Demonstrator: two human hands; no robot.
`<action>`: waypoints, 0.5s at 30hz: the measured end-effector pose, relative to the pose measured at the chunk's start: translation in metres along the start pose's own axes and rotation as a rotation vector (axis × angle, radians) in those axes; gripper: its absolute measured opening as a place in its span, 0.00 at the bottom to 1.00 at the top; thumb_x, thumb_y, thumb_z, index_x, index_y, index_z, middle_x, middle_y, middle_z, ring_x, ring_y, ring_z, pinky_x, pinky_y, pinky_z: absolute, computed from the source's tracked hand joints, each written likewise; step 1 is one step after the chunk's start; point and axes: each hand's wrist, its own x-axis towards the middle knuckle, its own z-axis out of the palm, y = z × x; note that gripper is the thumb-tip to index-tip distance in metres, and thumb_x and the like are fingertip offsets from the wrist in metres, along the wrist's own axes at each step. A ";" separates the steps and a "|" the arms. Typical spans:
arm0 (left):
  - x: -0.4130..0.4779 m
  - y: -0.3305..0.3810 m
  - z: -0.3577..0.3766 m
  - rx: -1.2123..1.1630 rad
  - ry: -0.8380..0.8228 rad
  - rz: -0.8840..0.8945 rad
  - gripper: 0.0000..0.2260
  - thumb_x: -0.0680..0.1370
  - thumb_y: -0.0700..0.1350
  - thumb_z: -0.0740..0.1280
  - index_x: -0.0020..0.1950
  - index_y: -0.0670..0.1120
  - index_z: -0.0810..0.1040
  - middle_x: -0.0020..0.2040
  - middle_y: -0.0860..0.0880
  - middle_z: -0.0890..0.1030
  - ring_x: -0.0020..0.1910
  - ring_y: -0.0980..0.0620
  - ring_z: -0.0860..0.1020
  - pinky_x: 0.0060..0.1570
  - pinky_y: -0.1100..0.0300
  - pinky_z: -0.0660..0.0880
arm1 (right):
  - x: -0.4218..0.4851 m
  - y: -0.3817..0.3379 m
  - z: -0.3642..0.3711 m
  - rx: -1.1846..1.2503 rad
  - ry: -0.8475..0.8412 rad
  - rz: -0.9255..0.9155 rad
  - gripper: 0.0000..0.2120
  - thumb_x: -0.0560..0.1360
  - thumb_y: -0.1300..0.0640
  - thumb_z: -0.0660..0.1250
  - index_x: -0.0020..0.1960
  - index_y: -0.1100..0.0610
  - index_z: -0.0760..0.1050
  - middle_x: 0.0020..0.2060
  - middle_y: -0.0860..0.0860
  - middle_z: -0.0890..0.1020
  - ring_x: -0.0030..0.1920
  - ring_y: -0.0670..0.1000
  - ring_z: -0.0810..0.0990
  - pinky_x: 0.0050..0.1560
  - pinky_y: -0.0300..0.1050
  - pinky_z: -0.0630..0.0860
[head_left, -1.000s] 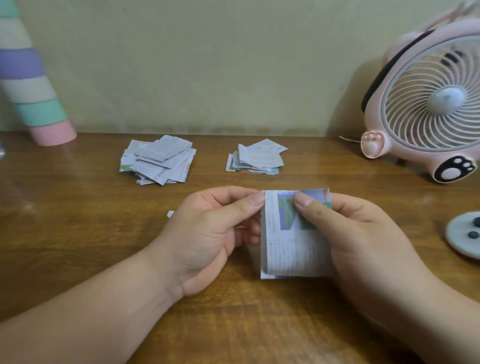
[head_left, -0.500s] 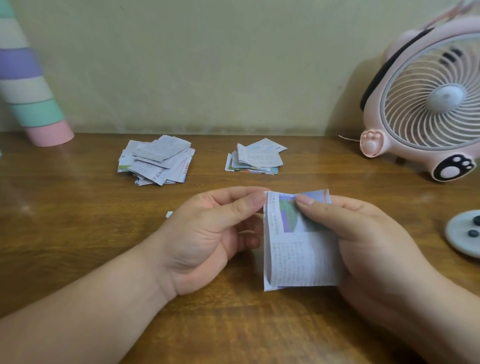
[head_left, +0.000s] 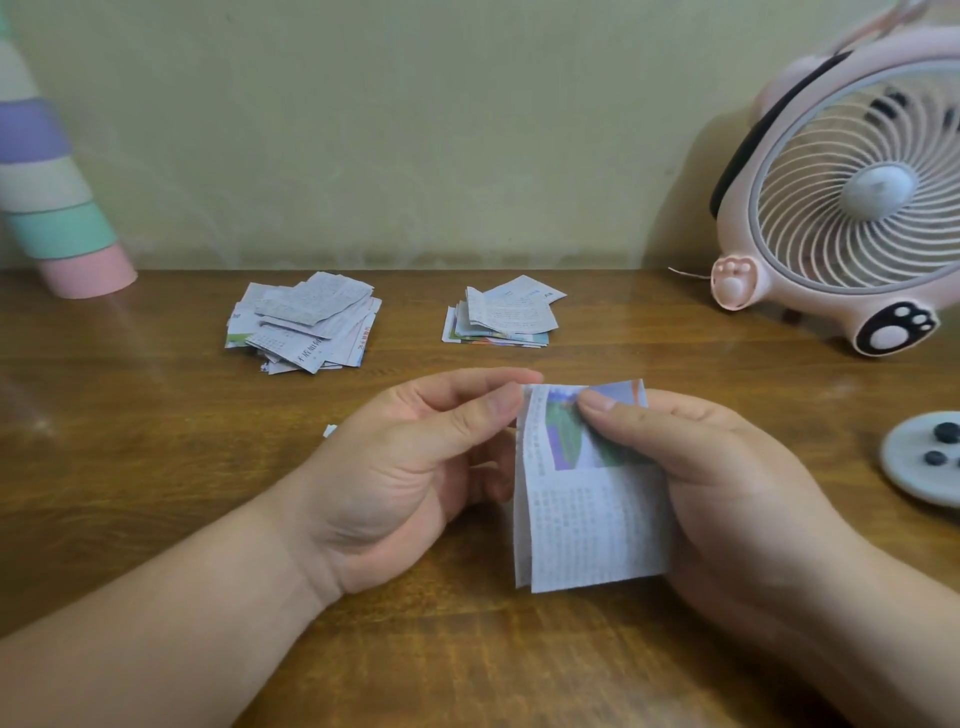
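Thin, matt newsprint, that folded sheet (head_left: 587, 525) in the pinch. Beneath it the wooden table (head_left: 156, 467) shows a glossy varnish. Beyond the grip, matt paper scraps (head_left: 306, 322). Right of it, a smooth pink plastic fan (head_left: 800, 312).

Fan (head_left: 857, 208) cropped right; paper (head_left: 587, 525) print illegible.

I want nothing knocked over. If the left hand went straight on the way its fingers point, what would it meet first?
The left hand points right, so it would first meet the folded printed paper slip, whose top left edge its fingertips seem to pinch. Right behind it is the thumb of the right hand.
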 end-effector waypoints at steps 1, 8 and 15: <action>0.000 0.000 -0.001 0.011 -0.002 0.006 0.05 0.70 0.42 0.74 0.44 0.47 0.88 0.46 0.43 0.85 0.53 0.40 0.72 0.55 0.43 0.65 | 0.000 0.001 -0.001 0.001 -0.008 -0.014 0.15 0.74 0.55 0.68 0.49 0.66 0.84 0.46 0.66 0.86 0.44 0.61 0.84 0.45 0.51 0.79; 0.004 -0.002 0.000 -0.007 0.148 0.014 0.13 0.68 0.41 0.72 0.51 0.37 0.82 0.54 0.31 0.76 0.50 0.39 0.71 0.53 0.44 0.68 | 0.004 0.009 -0.009 -0.151 0.007 -0.176 0.17 0.76 0.48 0.67 0.53 0.60 0.85 0.51 0.62 0.86 0.57 0.67 0.83 0.64 0.72 0.74; 0.000 -0.003 0.005 0.053 0.120 0.085 0.07 0.68 0.41 0.71 0.42 0.42 0.86 0.37 0.40 0.81 0.34 0.48 0.73 0.34 0.57 0.73 | 0.005 0.011 -0.008 -0.333 0.054 -0.214 0.13 0.80 0.50 0.67 0.49 0.57 0.87 0.47 0.56 0.88 0.52 0.58 0.86 0.62 0.62 0.77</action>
